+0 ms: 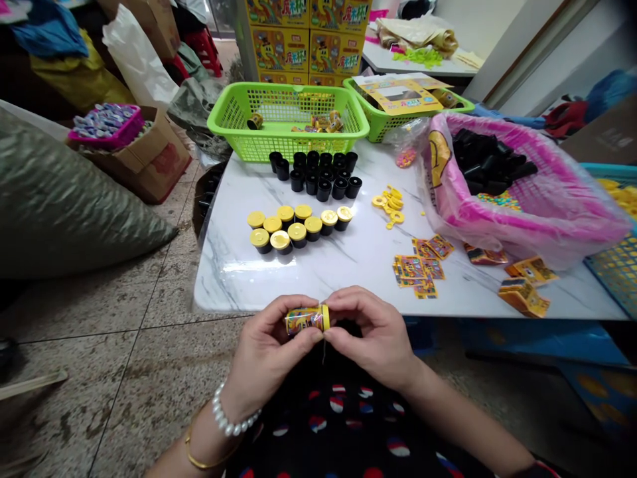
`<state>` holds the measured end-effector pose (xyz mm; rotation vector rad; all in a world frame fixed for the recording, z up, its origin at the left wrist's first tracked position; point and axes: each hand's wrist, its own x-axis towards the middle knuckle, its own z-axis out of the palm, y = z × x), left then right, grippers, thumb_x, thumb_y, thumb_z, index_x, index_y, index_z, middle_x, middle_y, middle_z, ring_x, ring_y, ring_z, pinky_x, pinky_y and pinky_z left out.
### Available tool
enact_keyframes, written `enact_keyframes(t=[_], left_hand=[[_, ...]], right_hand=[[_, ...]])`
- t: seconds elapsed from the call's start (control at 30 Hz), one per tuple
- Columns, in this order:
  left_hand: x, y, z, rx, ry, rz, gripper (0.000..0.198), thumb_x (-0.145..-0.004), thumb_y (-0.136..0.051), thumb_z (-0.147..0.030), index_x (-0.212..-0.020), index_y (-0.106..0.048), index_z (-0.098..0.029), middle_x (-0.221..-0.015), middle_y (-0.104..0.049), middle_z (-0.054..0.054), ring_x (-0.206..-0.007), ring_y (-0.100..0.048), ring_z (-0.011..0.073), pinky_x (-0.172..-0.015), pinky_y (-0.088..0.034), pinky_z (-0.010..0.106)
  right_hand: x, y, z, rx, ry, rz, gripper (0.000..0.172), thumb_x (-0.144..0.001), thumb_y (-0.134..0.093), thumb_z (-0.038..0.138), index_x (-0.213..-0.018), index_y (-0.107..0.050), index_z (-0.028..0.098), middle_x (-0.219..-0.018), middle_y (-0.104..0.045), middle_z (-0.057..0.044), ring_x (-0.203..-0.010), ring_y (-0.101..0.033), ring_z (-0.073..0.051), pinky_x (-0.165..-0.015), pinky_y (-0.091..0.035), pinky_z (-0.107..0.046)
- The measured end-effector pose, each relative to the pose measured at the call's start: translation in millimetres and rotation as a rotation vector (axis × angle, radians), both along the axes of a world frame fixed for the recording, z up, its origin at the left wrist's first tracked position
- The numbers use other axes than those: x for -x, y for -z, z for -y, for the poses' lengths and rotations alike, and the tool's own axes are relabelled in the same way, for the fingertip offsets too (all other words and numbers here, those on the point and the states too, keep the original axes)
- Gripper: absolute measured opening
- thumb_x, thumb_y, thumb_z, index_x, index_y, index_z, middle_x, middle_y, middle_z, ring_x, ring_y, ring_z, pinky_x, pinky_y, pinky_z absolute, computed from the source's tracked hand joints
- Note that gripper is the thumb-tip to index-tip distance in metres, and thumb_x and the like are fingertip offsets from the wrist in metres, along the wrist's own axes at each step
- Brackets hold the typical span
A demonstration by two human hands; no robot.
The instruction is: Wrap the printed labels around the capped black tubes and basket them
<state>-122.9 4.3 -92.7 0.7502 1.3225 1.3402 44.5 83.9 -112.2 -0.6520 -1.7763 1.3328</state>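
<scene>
Just in front of the table's near edge, a small cup (303, 320) with a yellow lid and a colourful printed wrapper lies sideways between my hands. My left hand (271, 345) is closed around its body. The fingers of my right hand (371, 328) pinch at the lid end, where a thin clear strip hangs down. Black cups with yellow lids (297, 232) stand in two rows on the table beyond. Behind them are several black cups (311, 182). Flat printed wrappers (415, 267) and yellow ring-shaped pieces (391, 201) lie to the right.
A green basket (288, 143) with a few wrapped cups stands at the back, another green basket (381, 126) beside it. A pink basket (557, 226) lined with plastic holds black cups at right. Wrapper stacks (525, 297) lie near the edge. A large sack (64, 199) fills the left.
</scene>
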Motion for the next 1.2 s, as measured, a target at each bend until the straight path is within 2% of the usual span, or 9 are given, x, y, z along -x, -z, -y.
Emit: enact_keyframes(t=[0.1, 0.23, 0.3, 0.5, 0.67, 0.83, 0.97, 1.07, 1.2], left_hand=[[1, -0.3, 0, 0.01, 0.048, 0.027, 0.025, -0.073, -0.082, -0.019, -0.097, -0.074, -0.019, -0.087, -0.075, 0.004, -0.078, -0.068, 0.0139, -0.074, -0.054, 0.021], [7, 3.4, -3, 0.054, 0.095, 0.124, 0.023, -0.072, -0.084, -0.018, -0.092, -0.074, -0.017, -0.083, -0.075, 0.004, -0.073, -0.067, 0.0121, -0.068, -0.054, 0.019], [10, 5.3, -4, 0.084, 0.128, 0.16, 0.023, -0.071, -0.084, -0.017, -0.092, -0.073, -0.016, -0.079, -0.074, 0.003, -0.067, -0.066, 0.0103, -0.065, -0.054, 0.018], [8, 13.0, -4, 0.126, 0.273, 0.318, 0.03, -0.079, -0.079, -0.027, -0.102, -0.065, -0.015, -0.069, -0.072, 0.003, -0.057, -0.068, 0.0135, -0.057, -0.057, 0.023], [2, 20.7, -4, 0.107, 0.215, 0.361, 0.025, -0.083, -0.075, -0.034, -0.093, -0.063, -0.015, -0.066, -0.069, 0.001, -0.052, -0.066, 0.0112, -0.052, -0.055, 0.019], [2, 16.2, -2, 0.081, 0.156, 0.324, 0.025, -0.081, -0.078, -0.029, -0.098, -0.065, -0.016, -0.08, -0.071, 0.0, -0.055, -0.064, 0.0061, -0.055, -0.052, 0.015], [-1, 10.4, -1, 0.034, 0.079, 0.272, 0.026, -0.076, -0.082, -0.019, -0.099, -0.07, -0.018, -0.084, -0.074, 0.0, -0.072, -0.066, 0.0073, -0.068, -0.053, 0.015], [-7, 9.5, 0, 0.003, 0.057, 0.179, 0.022, -0.077, -0.081, -0.02, -0.098, -0.072, -0.019, -0.088, -0.076, 0.001, -0.079, -0.067, 0.0093, -0.074, -0.052, 0.016], [-12, 10.8, 3, 0.0, 0.124, 0.111, 0.021, -0.079, -0.08, -0.022, -0.098, -0.073, -0.019, -0.089, -0.075, 0.002, -0.079, -0.065, 0.0102, -0.074, -0.052, 0.018]], right_hand=[[1, 1.6, 2, 0.133, -0.038, -0.004, 0.022, -0.079, -0.078, 0.023, -0.099, -0.068, 0.022, -0.095, -0.067, -0.005, -0.078, -0.068, -0.017, -0.071, -0.061, -0.03], [0, 4.5, -2, -0.211, -0.021, 0.051, 0.027, -0.078, -0.079, 0.021, -0.104, -0.069, 0.023, -0.098, -0.068, -0.008, -0.089, -0.067, -0.021, -0.079, -0.059, -0.036], [-2, 6.5, -7, -0.274, -0.054, 0.056, 0.031, -0.079, -0.078, 0.021, -0.108, -0.068, 0.023, -0.099, -0.068, -0.009, -0.09, -0.066, -0.022, -0.08, -0.058, -0.037], [-10, -1.4, -17, -0.035, -0.253, 0.085, 0.033, -0.084, -0.075, 0.03, -0.116, -0.07, 0.025, -0.106, -0.066, -0.008, -0.089, -0.066, -0.019, -0.079, -0.058, -0.032], [-7, -12.5, -7, -0.36, -0.092, 0.12, 0.047, -0.081, -0.078, 0.022, -0.126, -0.065, 0.024, -0.108, -0.067, -0.009, -0.097, -0.068, -0.021, -0.086, -0.059, -0.033], [-8, -11.8, -3, -0.41, -0.018, 0.13, 0.041, -0.079, -0.079, 0.015, -0.118, -0.067, 0.017, -0.102, -0.069, -0.01, -0.093, -0.068, -0.019, -0.083, -0.06, -0.03], [-8, -10.3, -1, -0.483, 0.015, 0.089, 0.037, -0.077, -0.08, 0.012, -0.112, -0.068, 0.015, -0.101, -0.071, -0.011, -0.093, -0.069, -0.02, -0.082, -0.06, -0.03], [-5, -5.2, 2, -0.327, 0.079, 0.052, 0.034, -0.073, -0.085, 0.018, -0.104, -0.072, 0.016, -0.087, -0.072, -0.007, -0.078, -0.07, -0.017, -0.07, -0.06, -0.027], [-8, 2.4, 5, -0.02, 0.1, 0.062, 0.011, -0.078, -0.081, 0.024, -0.087, -0.075, 0.02, -0.074, -0.07, -0.002, -0.066, -0.067, -0.014, -0.061, -0.057, -0.025]])
